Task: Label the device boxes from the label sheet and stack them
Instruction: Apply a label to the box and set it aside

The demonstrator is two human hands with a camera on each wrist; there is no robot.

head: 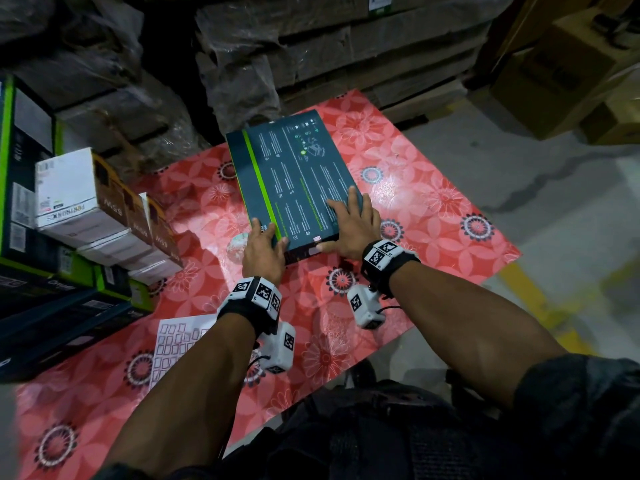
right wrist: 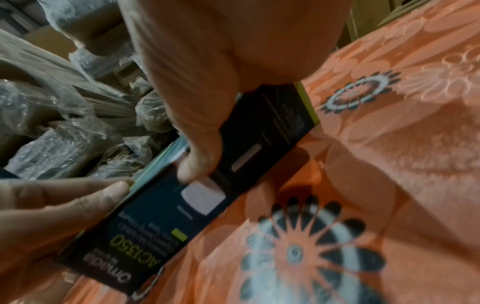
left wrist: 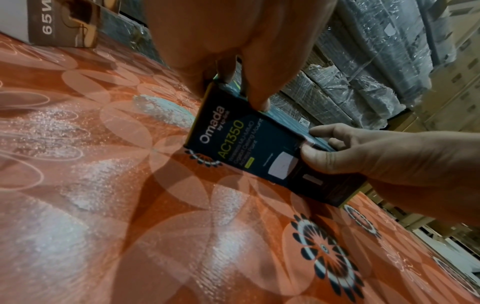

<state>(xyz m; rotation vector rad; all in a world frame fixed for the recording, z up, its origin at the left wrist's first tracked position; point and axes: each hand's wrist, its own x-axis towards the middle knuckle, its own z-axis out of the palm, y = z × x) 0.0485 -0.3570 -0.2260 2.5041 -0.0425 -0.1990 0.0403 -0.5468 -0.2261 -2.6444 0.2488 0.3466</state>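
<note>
Steadying a dark device box (head: 294, 181) flat on the floral mat (head: 433, 202), the left hand (head: 263, 249) grips its near corner while the right hand (head: 349, 230) pinches the near edge, thumb apparently pressing a small label. The label sheet (head: 176, 341) lies near the left forearm.

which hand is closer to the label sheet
Left. The left hand holds the dark box's near left corner, its forearm passing right over the label sheet. The right hand holds the box's right corner, farther away.
</note>
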